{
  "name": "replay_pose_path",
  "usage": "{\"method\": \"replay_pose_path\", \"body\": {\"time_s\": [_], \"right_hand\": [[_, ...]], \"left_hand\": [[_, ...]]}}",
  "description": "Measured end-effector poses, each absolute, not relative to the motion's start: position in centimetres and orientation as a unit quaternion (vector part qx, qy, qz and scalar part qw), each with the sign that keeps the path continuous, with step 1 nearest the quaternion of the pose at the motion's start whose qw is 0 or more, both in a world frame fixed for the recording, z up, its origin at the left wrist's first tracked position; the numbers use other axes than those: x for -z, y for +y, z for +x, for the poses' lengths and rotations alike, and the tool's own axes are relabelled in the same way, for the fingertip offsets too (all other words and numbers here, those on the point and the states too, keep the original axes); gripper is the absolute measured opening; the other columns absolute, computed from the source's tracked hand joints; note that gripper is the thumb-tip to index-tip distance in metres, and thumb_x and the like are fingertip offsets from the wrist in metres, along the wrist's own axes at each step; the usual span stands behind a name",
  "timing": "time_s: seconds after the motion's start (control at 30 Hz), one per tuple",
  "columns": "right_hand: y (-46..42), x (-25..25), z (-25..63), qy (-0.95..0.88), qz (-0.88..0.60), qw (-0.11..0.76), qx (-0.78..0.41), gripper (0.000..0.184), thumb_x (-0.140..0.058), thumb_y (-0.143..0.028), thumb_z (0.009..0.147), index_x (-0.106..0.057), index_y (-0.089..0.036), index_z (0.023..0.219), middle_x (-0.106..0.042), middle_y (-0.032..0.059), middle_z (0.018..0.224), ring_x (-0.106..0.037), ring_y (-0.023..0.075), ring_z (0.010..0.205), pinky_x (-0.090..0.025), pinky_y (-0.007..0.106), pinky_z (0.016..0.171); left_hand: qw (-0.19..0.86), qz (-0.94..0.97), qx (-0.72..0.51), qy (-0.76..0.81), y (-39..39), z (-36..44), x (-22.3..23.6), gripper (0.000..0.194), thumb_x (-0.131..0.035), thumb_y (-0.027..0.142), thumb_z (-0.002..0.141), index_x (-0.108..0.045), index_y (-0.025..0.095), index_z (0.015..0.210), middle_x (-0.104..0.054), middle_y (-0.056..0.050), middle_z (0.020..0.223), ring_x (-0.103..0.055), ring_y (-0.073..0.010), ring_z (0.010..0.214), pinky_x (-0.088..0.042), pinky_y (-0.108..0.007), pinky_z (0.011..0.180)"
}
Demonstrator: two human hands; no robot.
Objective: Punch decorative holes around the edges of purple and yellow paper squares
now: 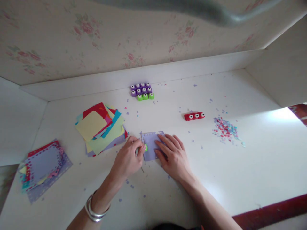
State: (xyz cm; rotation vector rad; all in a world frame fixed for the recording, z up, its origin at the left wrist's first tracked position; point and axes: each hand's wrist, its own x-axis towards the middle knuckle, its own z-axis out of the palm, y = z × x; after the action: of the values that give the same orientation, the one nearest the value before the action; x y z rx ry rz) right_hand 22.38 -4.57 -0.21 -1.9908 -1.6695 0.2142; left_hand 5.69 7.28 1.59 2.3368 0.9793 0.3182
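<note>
Head view. We see a purple sheet (150, 153) lying flat on the white surface (203, 166), just in front of the person and between the two hands. The left hand (129, 155) is drawn in to a pinch, thumb and fingers closed about a small green piece (146, 147), which we judge to be a paper punch, set at the sheet's left edge. The right hand (174, 155) lies palm down with its fingers extended and slightly parted; it grasps nothing and rests on the sheet's right part.

As to progress, we note small notches or holes along the sheet's top edge and down the upper part of its left edge. The lower left and the bottom edge look plain, so we judge the border partly done; the right edge is largely covered by the hand, and we cannot tell its state.

At far left we find a pile of bordered sheets (44, 163), seemingly finished, and nearer the sheet a larger stack of coloured paper (97, 124), whose visible top pieces look unpunched and so presumably remain. Beyond stand a block of purple and green pieces (141, 90) and, to the right, a row of three red pieces (191, 117). A heap of paper bits (225, 127) lies at the right, with further flecks scattered about.
</note>
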Motion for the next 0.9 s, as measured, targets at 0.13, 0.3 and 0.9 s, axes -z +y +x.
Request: {"method": "replay_pose_path", "body": {"time_s": [0.13, 0.3, 0.9], "right_hand": [[-4.6, 0.3, 22.3, -0.618, -0.737, 0.262, -0.08, 0.031, -0.054, -0.032, 0.094, -0.066, -0.029, 0.122, -0.061, 0.0014, 0.134, -0.05, 0.0262, 0.126, -0.031, 0.048, 0.112], [-4.7, 0.4, 22.2, -0.622, -0.736, 0.257, -0.069, 0.031, -0.053, -0.033, 0.094, -0.065, -0.028, 0.122, -0.06, 0.0007, 0.135, -0.049, 0.0262, 0.127, -0.031, 0.048, 0.112], [-4.9, 0.5, 22.1, -0.624, -0.732, 0.265, -0.058, 0.03, -0.055, -0.033, 0.094, -0.066, -0.027, 0.12, -0.061, 0.0025, 0.134, -0.052, 0.0259, 0.125, -0.033, 0.049, 0.112]], "left_hand": [[0.273, 0.892, -0.094, 0.348, 7.7, 6.1, -1.3, 0.017, -0.05, 0.019, 0.09, -0.048, 0.023, 0.073, -0.054, -0.002, 0.079, -0.055, -0.0163, 0.066, -0.047, -0.029, 0.061], [0.28, 0.888, -0.095, 0.351, 7.8, 6.1, -1.3, 0.018, -0.049, 0.018, 0.089, -0.048, 0.022, 0.072, -0.052, -0.002, 0.078, -0.054, -0.0167, 0.067, -0.046, -0.029, 0.063], [0.247, 0.862, -0.137, 0.422, 7.4, -0.5, -2.1, 0.026, -0.043, 0.039, 0.098, -0.063, 0.024, 0.105, -0.063, -0.004, 0.108, -0.066, -0.015, 0.08, -0.055, -0.029, 0.075]]}}
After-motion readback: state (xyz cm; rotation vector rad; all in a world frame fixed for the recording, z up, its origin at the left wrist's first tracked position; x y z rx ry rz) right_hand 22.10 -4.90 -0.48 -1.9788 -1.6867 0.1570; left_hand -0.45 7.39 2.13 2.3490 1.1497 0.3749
